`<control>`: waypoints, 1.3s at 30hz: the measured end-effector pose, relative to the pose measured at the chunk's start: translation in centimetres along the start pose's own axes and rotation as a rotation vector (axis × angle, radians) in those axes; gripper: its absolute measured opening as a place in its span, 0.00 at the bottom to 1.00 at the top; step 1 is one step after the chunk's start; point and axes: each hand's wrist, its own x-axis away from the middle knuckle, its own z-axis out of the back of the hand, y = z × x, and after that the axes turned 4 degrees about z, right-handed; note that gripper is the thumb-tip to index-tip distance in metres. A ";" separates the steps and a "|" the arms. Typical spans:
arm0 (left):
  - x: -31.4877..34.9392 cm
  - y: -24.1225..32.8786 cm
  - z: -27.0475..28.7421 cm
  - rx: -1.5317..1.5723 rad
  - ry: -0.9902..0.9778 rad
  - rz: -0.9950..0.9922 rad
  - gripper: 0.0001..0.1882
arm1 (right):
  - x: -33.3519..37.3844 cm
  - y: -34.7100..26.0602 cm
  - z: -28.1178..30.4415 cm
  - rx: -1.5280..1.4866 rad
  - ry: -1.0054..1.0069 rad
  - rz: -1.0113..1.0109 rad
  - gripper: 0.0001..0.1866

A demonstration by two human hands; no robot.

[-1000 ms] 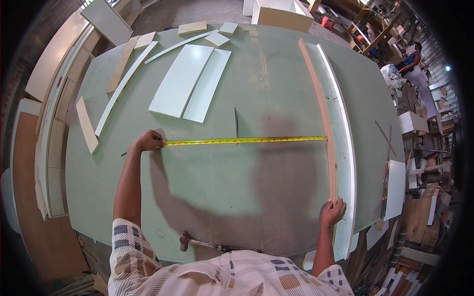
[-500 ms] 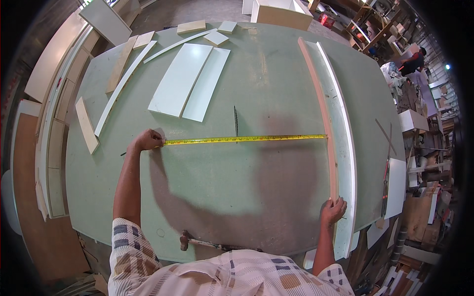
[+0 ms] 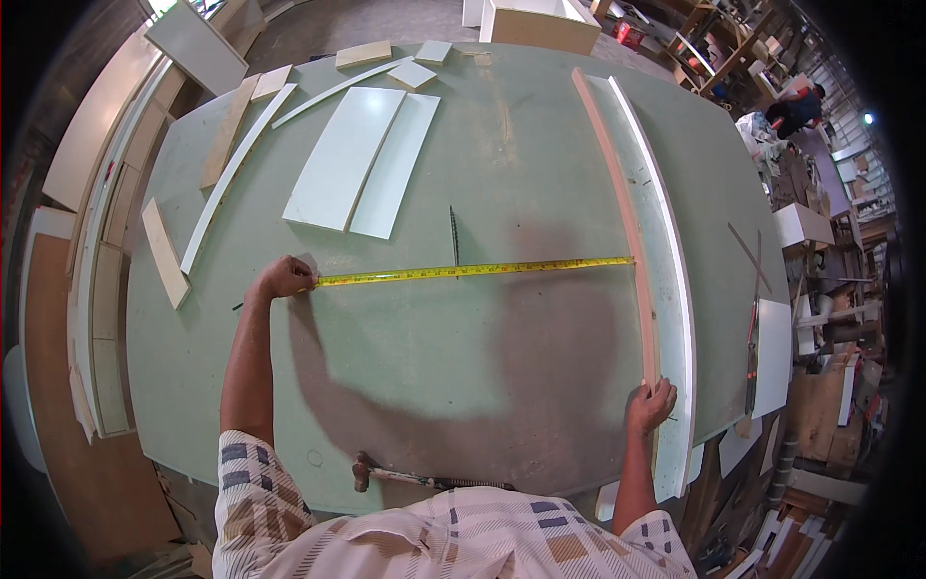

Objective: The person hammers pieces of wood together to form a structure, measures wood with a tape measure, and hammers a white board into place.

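Boards (image 3: 96, 135) at left, green table (image 3: 212, 367) mid-view bearing panels (image 3: 347, 154) and hammer (image 3: 415, 477), scraps (image 3: 820, 425) at right. Left hand (image 3: 287, 276) stretched forward, fingers pinched on one end of the tape (image 3: 540, 267), which runs across the table to a strip (image 3: 613, 179); right hand (image 3: 650, 404), closer to the body, clamped on that strip.

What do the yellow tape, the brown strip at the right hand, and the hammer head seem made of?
Yellow tape: probably coated metal; thin, glossy and straight.
Brown strip: likely wood, possibly laminate; matt, reddish tone.
Hammer head: seemingly steel, perhaps rusted; dull, dark brown.
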 end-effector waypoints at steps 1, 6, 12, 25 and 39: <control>-0.2 -0.1 -0.1 0.021 -0.004 0.004 0.13 | 0.0 0.1 0.0 0.006 0.003 -0.007 0.21; -0.7 -1.3 -0.1 0.050 -0.018 -0.003 0.13 | 0.0 -0.2 0.0 0.004 -0.014 -0.031 0.21; -0.8 -0.5 -0.2 0.025 -0.037 0.022 0.15 | -0.2 0.3 0.4 0.012 -0.017 -0.041 0.20; 0.1 -0.1 0.5 0.024 -0.021 0.049 0.14 | 0.1 -0.2 -0.3 -0.018 -0.008 -0.056 0.22; -5.5 -12.3 0.5 -0.634 0.080 -0.461 0.11 | 0.9 0.7 -4.3 0.071 0.189 0.061 0.17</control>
